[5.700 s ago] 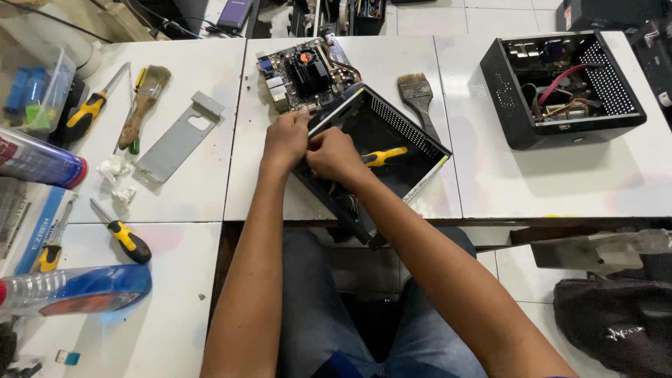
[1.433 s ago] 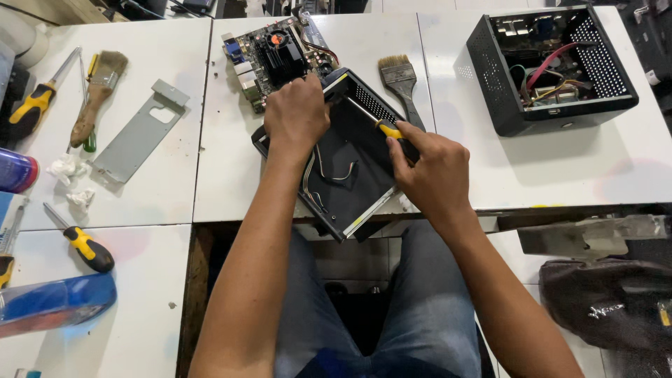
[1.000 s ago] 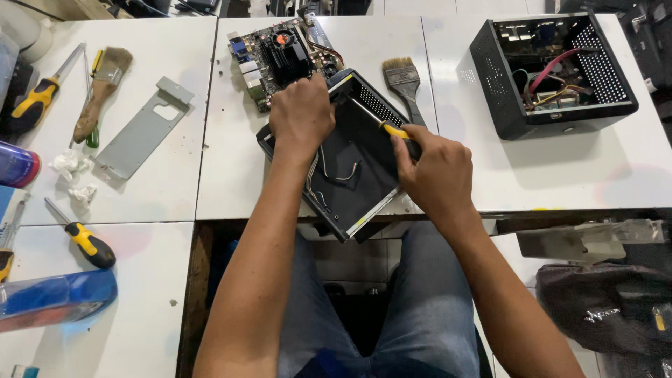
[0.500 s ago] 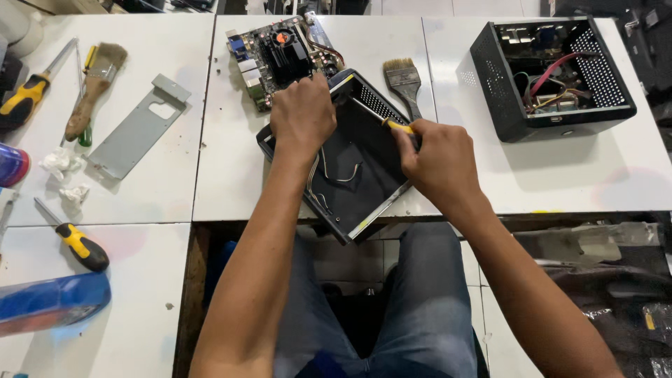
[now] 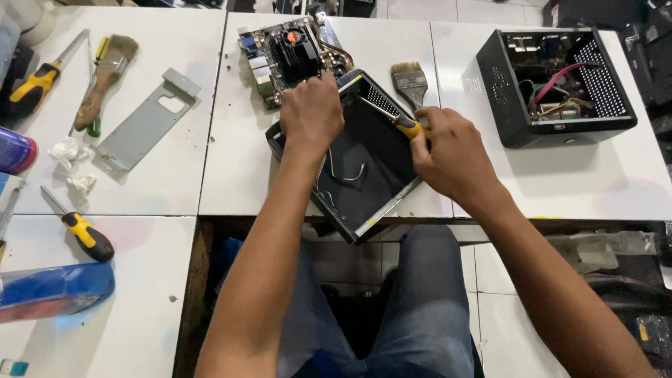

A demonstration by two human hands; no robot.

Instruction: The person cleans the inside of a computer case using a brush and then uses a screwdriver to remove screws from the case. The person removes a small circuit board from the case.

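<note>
An open black computer case [image 5: 364, 178] lies tilted over the front edge of the white table [image 5: 231, 161], with thin wires inside. My left hand [image 5: 313, 112] grips the case's far left wall. My right hand [image 5: 448, 157] is closed on a yellow-handled screwdriver [image 5: 406, 127], whose shaft reaches toward the case's far perforated wall. A green circuit board [image 5: 290, 54] with a black heatsink lies just behind the case.
A paintbrush [image 5: 411, 80] lies behind the case. A second open black case [image 5: 560, 80] with cables stands at the right. At the left are a grey metal bracket [image 5: 143, 120], another brush [image 5: 105, 80], several yellow-handled screwdrivers [image 5: 80, 229], crumpled tissue [image 5: 68, 150] and a blue bottle [image 5: 56, 290].
The case was turned from lying sideways to angled toward me. My right hand with the screwdriver shifted from inside the case to its right rim; my left hand stays on the far wall.
</note>
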